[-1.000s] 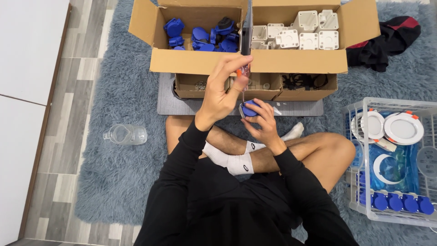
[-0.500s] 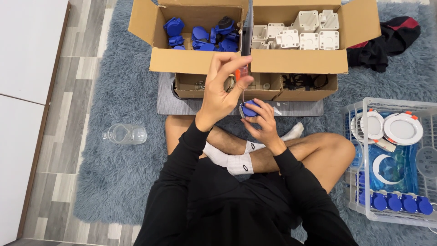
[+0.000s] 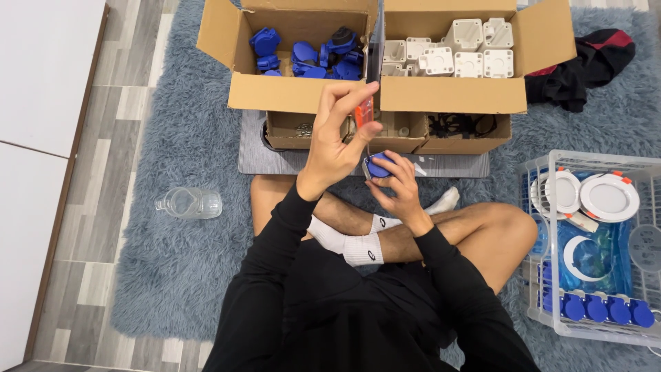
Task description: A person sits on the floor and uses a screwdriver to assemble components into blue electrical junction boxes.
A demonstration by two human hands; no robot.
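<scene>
Left hand [image 3: 337,141] pinches an orange-handled screwdriver [image 3: 364,112] upright, at eleven o'clock from the blue part [image 3: 378,166] gripped in the right hand [image 3: 398,184].

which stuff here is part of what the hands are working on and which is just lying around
In hand:
left hand grips an orange-handled screwdriver
right hand holds a blue part
box of blue parts
box of white parts

Lying about:
clear jug
dark cloth
white wire basket

One head-worn camera looks steeply down, close over the lap [image 3: 385,262]
</scene>
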